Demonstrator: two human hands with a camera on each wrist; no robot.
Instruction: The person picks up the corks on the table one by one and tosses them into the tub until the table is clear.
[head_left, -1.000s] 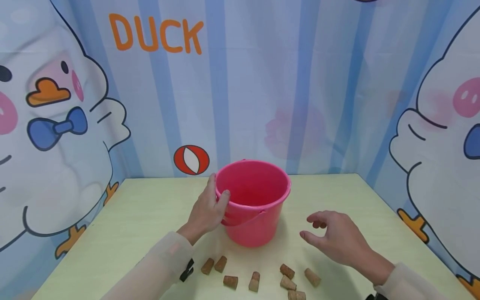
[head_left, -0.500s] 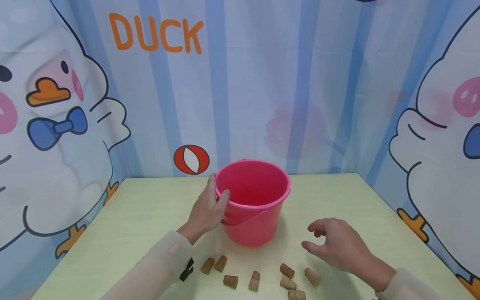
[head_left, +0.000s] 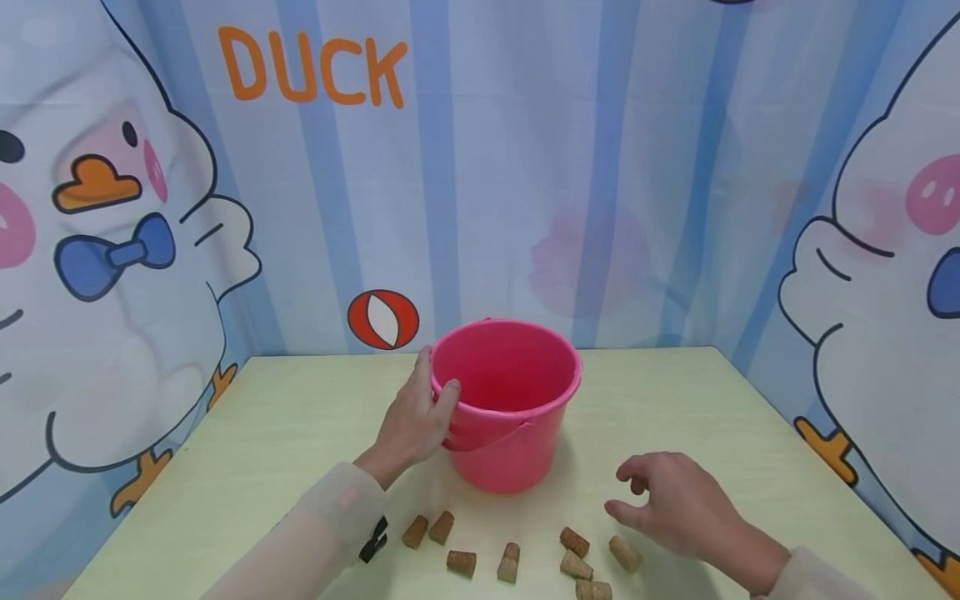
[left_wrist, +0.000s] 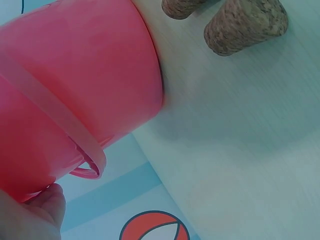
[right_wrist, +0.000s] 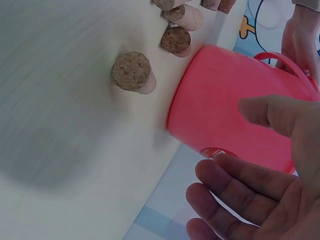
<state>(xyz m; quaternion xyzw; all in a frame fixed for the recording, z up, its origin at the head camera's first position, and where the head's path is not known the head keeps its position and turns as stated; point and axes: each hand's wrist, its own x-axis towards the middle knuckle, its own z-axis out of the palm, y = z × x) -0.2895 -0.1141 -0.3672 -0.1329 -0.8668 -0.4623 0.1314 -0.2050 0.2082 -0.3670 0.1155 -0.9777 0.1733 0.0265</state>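
A pink plastic bucket [head_left: 504, 450] stands upright on the table, its handle hanging down against the near side. My left hand [head_left: 412, 425] grips its rim at the left, thumb over the near edge; in the left wrist view fingers [left_wrist: 52, 202] show at the rim. My right hand [head_left: 675, 504] hovers to the right of the bucket, fingers loosely bent and thumb apart, holding nothing. Just below it lies a cork stopper [head_left: 625, 553], seen end-on in the right wrist view as a round speckled cork [right_wrist: 132, 71].
Several more cork stoppers lie along the near part of the pale yellow table [head_left: 300, 467], including a pair [head_left: 429, 530] at the left and a cluster [head_left: 576, 565] at the right. A duck-print curtain [head_left: 510, 167] surrounds the table's back and sides.
My right hand has moved down toward the near corks at the right. The left hand and the bucket have stayed in place.
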